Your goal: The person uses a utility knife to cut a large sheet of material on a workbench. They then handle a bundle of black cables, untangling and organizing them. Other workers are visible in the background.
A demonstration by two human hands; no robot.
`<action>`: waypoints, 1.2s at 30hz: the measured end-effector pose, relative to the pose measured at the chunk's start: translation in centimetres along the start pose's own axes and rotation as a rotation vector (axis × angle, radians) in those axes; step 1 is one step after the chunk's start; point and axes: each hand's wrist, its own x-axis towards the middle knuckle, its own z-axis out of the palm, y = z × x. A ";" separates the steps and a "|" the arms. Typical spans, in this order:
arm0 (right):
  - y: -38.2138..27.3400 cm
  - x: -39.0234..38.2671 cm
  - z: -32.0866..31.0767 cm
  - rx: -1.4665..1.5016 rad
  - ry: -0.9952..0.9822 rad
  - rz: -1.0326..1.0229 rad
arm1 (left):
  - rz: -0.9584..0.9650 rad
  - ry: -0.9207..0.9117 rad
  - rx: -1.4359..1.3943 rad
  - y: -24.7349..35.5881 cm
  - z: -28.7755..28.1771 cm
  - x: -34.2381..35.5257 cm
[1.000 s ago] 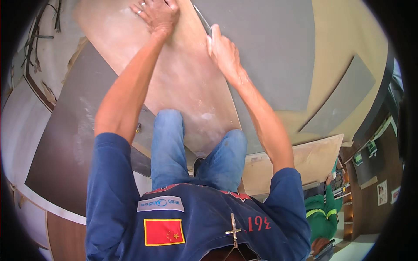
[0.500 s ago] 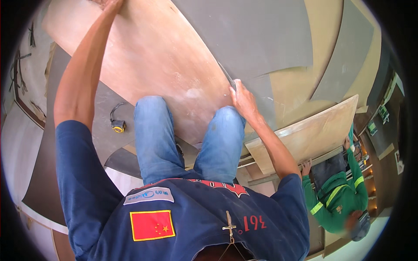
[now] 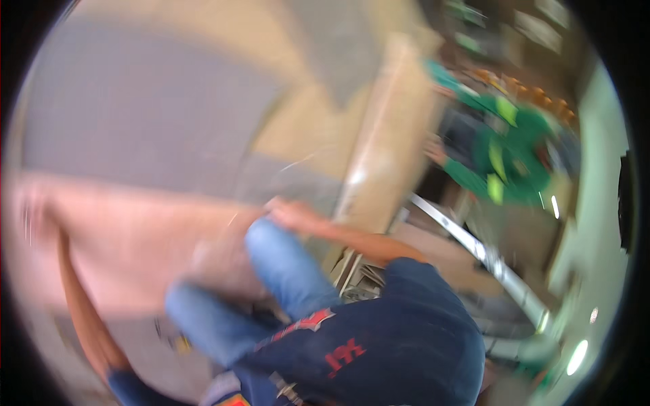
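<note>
Motion blurs the whole head view. A pinkish plywood board (image 3: 135, 250) runs across the left and middle, beside grey sheets (image 3: 149, 101). My left hand (image 3: 39, 213) rests at the board's far left end, its fingers smeared. Close above my raised knee, my right hand (image 3: 284, 213) is on or against the board's upper edge; whether it still holds anything is too blurred to tell. A small yellow-and-black tape measure (image 3: 183, 344) appears to lie below the board.
At upper right a co-worker in green (image 3: 514, 162) has both hands at a pale upright-looking panel (image 3: 379, 135). A long white bar (image 3: 453, 230) runs diagonally at right. Tan sheet (image 3: 325, 128) lies beyond the grey ones.
The view has swung sharply, bringing the co-worker higher into the picture and the board across it. My hands stay by the board; the thin dark object seen in my right hand is no longer discernible.
</note>
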 end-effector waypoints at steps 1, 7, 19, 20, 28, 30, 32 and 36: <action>0.7 0.7 0.8 0.076 -0.071 0.103 | 0.169 0.097 0.006 -3.2 0.1 -2.8; -3.7 -1.9 0.8 0.094 0.329 0.132 | -0.423 -0.587 1.203 -4.1 9.9 -9.2; -5.8 -1.8 -0.3 -0.019 0.340 0.212 | -0.449 -0.338 0.905 6.9 -3.6 3.7; -5.8 -2.1 0.0 -0.004 0.370 0.221 | -0.448 -0.328 0.887 7.4 -3.6 4.3; -8.1 -2.2 -1.9 0.037 0.254 0.314 | -0.399 -0.266 0.802 8.8 -3.6 7.8; -8.4 -2.4 -1.7 0.023 0.253 0.327 | -0.380 -0.262 0.785 9.2 -3.5 8.4; -8.2 -2.6 -1.4 0.015 0.263 0.322 | -0.361 -0.263 0.767 9.7 -3.3 8.9; -8.3 -2.8 -2.9 0.070 0.168 0.339 | -0.338 -0.268 0.747 9.7 -3.3 8.6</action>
